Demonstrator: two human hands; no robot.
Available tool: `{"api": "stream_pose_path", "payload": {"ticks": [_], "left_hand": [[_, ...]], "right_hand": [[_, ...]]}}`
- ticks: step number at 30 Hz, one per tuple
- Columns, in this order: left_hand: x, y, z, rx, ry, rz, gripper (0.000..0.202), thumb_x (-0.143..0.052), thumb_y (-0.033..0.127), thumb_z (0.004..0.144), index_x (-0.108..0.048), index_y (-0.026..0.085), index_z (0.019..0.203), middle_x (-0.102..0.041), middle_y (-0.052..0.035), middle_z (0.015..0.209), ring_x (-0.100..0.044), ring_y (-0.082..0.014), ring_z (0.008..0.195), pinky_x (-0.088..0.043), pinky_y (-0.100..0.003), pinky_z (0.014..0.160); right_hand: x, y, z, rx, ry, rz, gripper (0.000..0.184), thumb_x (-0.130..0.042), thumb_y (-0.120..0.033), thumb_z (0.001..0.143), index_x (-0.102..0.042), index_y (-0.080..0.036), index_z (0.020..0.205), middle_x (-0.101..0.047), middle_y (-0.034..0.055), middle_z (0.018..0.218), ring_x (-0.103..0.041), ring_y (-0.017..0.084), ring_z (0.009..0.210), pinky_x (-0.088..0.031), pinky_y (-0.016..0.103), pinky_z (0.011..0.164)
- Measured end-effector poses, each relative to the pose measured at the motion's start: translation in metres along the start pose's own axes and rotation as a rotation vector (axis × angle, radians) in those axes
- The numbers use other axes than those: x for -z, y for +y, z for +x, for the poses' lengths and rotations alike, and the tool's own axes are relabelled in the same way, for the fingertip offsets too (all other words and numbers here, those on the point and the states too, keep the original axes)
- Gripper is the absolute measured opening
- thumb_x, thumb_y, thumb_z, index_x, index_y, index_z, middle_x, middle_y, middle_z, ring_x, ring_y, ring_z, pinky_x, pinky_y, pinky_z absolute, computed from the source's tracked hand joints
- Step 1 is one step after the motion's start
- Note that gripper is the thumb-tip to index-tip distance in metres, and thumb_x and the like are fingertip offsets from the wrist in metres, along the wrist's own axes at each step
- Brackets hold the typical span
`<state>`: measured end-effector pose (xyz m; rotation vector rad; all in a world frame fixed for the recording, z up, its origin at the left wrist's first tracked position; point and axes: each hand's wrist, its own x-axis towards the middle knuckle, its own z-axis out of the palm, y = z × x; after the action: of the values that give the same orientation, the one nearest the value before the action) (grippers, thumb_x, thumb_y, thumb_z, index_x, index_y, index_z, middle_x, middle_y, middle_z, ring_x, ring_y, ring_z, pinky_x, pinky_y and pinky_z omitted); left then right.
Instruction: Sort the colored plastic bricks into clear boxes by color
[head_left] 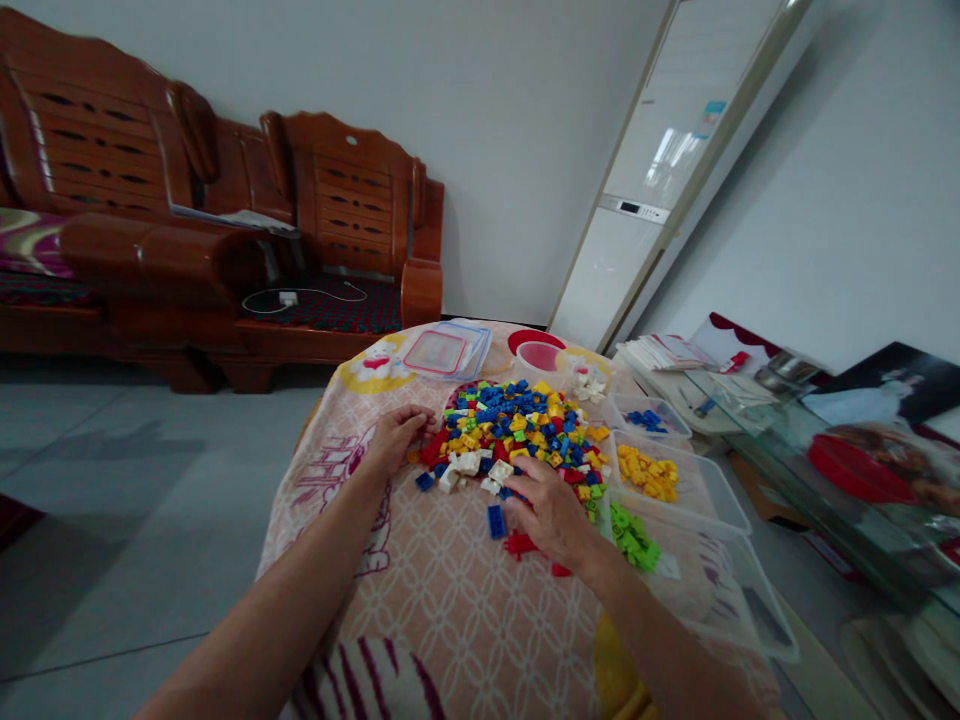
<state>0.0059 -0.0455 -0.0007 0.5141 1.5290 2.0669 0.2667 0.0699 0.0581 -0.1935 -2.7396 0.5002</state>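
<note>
A heap of mixed toy building bricks (536,425) in blue, yellow, red, green and white lies on the cloth-covered table. At its left edge is my left hand (401,437), fingers loosely bent and apart, beside some red bricks (434,449); I see nothing held in it. My right hand (551,510) reaches over the near side of the heap. Its fingers are spread, and the fingertips are close to a white brick (501,471); whether they touch it I cannot tell. Below lie a loose blue brick (496,521) and a red piece (519,544). More white bricks (466,463) sit between the hands.
Clear plastic boxes along the right side hold blue bricks (646,421), yellow bricks (647,474) and green bricks (634,537). White pieces (589,387) lie behind the heap. Box lids (436,353) and a round red-rimmed tub (540,357) stand at the back. A glass table (780,440) adjoins on the right.
</note>
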Motion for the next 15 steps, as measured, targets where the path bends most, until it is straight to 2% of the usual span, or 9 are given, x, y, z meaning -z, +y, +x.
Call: {"api": "stream_pose_path", "payload": {"ticks": [6, 10, 12, 13, 15], "left_hand": [[0.000, -0.003, 0.006, 0.037, -0.002, 0.072, 0.020, -0.066, 0.024, 0.065, -0.064, 0.012, 0.080, -0.066, -0.0039, 0.070, -0.058, -0.0112, 0.058, -0.049, -0.022, 0.053], [-0.002, -0.004, 0.009, 0.060, 0.000, 0.183, 0.017, -0.058, 0.017, 0.072, -0.062, 0.010, 0.087, -0.066, 0.0005, 0.072, -0.057, -0.0081, 0.061, -0.051, -0.021, 0.061], [-0.006, -0.001, 0.007, 0.037, 0.054, 0.281, 0.018, -0.053, 0.013, 0.075, -0.061, 0.008, 0.090, -0.065, 0.0032, 0.071, -0.057, -0.0059, 0.062, -0.052, -0.022, 0.066], [-0.010, 0.001, 0.005, 0.010, 0.045, 0.329, 0.020, -0.051, 0.012, 0.077, -0.061, 0.007, 0.094, -0.065, 0.0045, 0.072, -0.058, -0.0053, 0.065, -0.052, -0.023, 0.069], [-0.019, 0.005, -0.001, -0.012, 0.100, 0.451, 0.022, -0.047, 0.011, 0.083, -0.061, 0.006, 0.099, -0.065, 0.0055, 0.076, -0.060, -0.0057, 0.071, -0.052, -0.028, 0.072]], "right_hand": [[-0.004, -0.049, -0.059, -0.078, 0.049, 0.138, 0.019, -0.052, -0.018, 0.090, -0.068, -0.021, 0.101, -0.063, 0.0084, 0.115, -0.057, 0.019, 0.110, -0.045, 0.033, 0.097], [-0.015, -0.088, -0.100, -0.159, 0.084, 0.239, 0.018, -0.050, -0.020, 0.091, -0.067, -0.019, 0.098, -0.067, 0.0066, 0.102, -0.061, 0.016, 0.099, -0.047, 0.028, 0.089], [-0.021, -0.105, -0.121, -0.230, 0.105, 0.291, 0.019, -0.048, -0.023, 0.092, -0.066, -0.019, 0.098, -0.068, 0.0053, 0.095, -0.062, 0.014, 0.091, -0.048, 0.025, 0.084], [-0.025, -0.112, -0.133, -0.279, 0.115, 0.307, 0.020, -0.047, -0.023, 0.093, -0.066, -0.019, 0.096, -0.068, 0.0043, 0.091, -0.062, 0.013, 0.086, -0.048, 0.024, 0.081], [-0.032, -0.123, -0.161, -0.421, 0.147, 0.288, 0.023, -0.046, -0.026, 0.094, -0.065, -0.019, 0.083, -0.066, 0.0021, 0.078, -0.060, 0.012, 0.074, -0.046, 0.022, 0.073]]}}
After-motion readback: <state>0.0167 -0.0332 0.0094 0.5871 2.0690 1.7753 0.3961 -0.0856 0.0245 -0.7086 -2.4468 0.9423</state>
